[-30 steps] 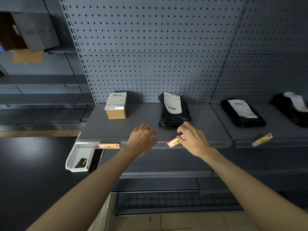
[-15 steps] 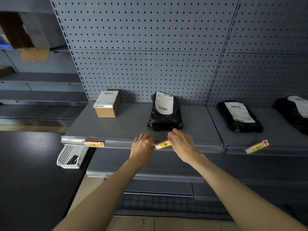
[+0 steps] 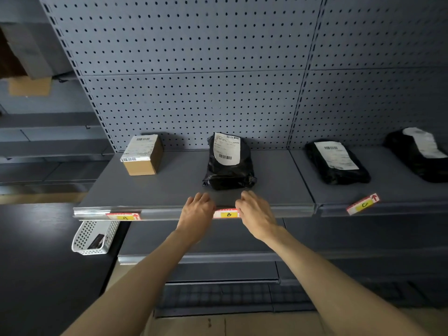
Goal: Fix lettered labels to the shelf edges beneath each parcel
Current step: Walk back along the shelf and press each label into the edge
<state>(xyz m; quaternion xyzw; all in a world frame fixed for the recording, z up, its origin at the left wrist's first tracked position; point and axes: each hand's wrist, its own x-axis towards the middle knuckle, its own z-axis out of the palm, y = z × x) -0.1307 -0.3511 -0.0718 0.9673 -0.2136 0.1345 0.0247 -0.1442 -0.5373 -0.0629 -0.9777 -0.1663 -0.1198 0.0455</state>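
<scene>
A yellow-and-red label marked B (image 3: 228,214) lies level on the front edge of the grey shelf (image 3: 164,212), beneath a black bag parcel (image 3: 229,162). My left hand (image 3: 197,210) presses its left end and my right hand (image 3: 254,213) its right end, fingers curled over the shelf lip. The label marked A (image 3: 123,216) sits in the edge strip under a cardboard box parcel (image 3: 143,154). A label marked C (image 3: 363,204) hangs tilted on the neighbouring shelf edge below a second black parcel (image 3: 337,162). A third black parcel (image 3: 419,152) lies at far right.
A white perforated basket (image 3: 93,237) with a dark item inside hangs below the shelf's left end. Pegboard panels (image 3: 194,69) back the shelves. Lower shelves (image 3: 218,257) jut out beneath my forearms. An open cardboard box (image 3: 24,69) sits upper left.
The B label went from tilted in my right fingers to level against the shelf edge. Both hands closed in on its ends. The view shifted slightly.
</scene>
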